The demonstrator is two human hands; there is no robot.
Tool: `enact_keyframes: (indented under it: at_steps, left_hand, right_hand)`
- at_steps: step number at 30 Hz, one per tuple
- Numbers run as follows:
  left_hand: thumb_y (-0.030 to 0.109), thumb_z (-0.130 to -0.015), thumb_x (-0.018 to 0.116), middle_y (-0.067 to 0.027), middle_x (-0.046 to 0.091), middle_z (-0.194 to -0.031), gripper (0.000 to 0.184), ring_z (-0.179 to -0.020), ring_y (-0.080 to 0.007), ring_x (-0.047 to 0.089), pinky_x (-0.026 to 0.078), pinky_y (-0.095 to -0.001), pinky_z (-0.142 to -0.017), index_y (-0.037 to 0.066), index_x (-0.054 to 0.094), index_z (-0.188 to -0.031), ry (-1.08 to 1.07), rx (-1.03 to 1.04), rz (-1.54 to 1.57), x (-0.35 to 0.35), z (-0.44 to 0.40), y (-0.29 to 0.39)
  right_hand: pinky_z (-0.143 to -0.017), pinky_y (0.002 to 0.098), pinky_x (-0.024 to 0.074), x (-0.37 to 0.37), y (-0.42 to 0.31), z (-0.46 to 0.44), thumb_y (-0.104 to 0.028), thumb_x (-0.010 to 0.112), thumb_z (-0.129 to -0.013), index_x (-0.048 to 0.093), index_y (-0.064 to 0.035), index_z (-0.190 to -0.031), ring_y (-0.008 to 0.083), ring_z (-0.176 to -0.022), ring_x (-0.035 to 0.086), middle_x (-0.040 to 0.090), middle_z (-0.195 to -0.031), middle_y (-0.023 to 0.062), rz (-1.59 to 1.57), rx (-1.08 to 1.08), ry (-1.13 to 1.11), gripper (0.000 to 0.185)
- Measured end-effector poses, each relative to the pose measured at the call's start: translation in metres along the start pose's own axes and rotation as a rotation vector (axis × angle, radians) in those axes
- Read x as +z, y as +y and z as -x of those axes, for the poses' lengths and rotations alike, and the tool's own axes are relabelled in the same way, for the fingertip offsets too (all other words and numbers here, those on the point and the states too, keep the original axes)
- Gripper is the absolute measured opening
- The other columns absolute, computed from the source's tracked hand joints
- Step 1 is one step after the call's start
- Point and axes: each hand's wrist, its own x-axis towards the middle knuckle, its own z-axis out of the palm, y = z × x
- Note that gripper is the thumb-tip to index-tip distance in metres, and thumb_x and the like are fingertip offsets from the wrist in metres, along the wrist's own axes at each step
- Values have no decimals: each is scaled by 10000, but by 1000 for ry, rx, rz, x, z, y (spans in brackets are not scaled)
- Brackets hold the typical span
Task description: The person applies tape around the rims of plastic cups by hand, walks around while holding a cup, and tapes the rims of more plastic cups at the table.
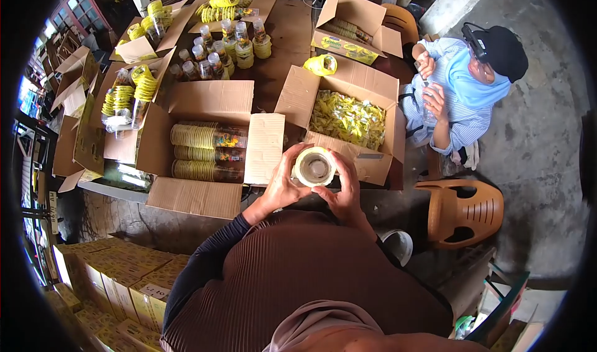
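While both hands (312, 181) hold cup (314, 167), open cartons (265, 147) sit beyond.

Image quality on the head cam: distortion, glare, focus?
Head view: strong fisheye, black rim all round; daylight blown out at far left; bright glare strips beside the cup box; cup between the hands fairly sharp, shaded inside; gray floor evenly lit, no harsh shadows.

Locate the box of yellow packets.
Head view, right of centre: the packet box sits just beyond the right hand, between the box of stacked cups and the other person.
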Motion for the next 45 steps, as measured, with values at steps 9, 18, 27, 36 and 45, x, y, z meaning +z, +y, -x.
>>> enact_keyframes:
  at_steps: [9, 18, 27, 36, 45]
  left_hand:
    - [123, -674, 847, -187, 602, -1189, 726, -1109, -315, 608, 492, -388, -917, -9, 464, -1277, -61, -204, 14, 5, 10, -12]
    - [34, -637, 815, -152, 642, -1073, 524, -1010, -341, 625, 504, -388, -855, 10, 579, -1104, 135, -31, -125, 3, 7, -16]
    - [-1, -631, 812, -135, 657, -1089, 494, -1026, -326, 620, 498, -396, -879, 28, 594, -1073, 213, 128, -139, 3, 2, -22]
    - [9, -633, 812, -126, 659, -1104, 507, -1033, -323, 622, 481, -403, -910, 28, 587, -1086, 212, 218, -218, -9, -4, -21]
    - [112, -615, 825, -124, 666, -1114, 595, -1045, -322, 621, 398, -473, -1038, 33, 608, -1163, -95, 72, -298, -35, -14, -15]
  right_hand:
    - [-971, 389, 458, -2, -6, 3, -273, 811, -755, 443, -12, -1358, 303, -1194, 529, 516, -1319, 167, -108, 83, 35, 753]
    - [-1021, 394, 428, -4, 3, 0, -315, 794, -759, 439, -18, -1363, 311, -1233, 509, 496, -1364, 176, -167, -28, -7, 761]
    - [-1021, 410, 439, -14, 0, -6, -300, 780, -767, 421, -32, -1379, 331, -1253, 500, 484, -1386, 182, -129, -126, -75, 758]
    - [-1039, 406, 410, -8, 6, -1, -344, 763, -791, 423, -8, -1378, 331, -1256, 496, 486, -1383, 196, -104, -171, -81, 758]
    - [-974, 432, 398, -17, -12, -7, -422, 783, -744, 536, -70, -1297, 272, -1118, 517, 537, -1231, 97, 268, -170, -50, 701]
